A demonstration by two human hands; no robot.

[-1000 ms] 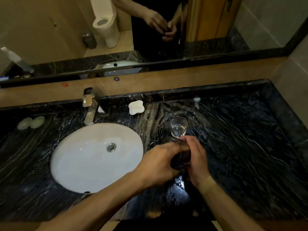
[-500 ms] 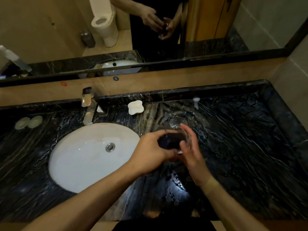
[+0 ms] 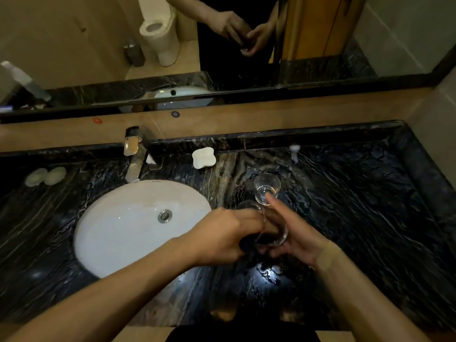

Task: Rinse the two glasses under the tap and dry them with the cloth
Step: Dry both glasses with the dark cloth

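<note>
Dark marble bench: left hand is working dark cloth inside glass, right hand cradling it. Second glass standing upper centre, apparently done; drying probably finishing.

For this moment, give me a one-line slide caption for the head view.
Left hand works a dark cloth inside a glass held by the right hand; second glass stands behind.

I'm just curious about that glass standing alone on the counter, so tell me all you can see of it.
The glass is a small, clear, stemless tumbler with a round rim, standing upright on the dark marble counter, right of the white sink and beyond the hands. It looks empty, with light glinting at its base. Nothing grips it; a right-hand fingertip overlaps its lower edge in this view.
</note>
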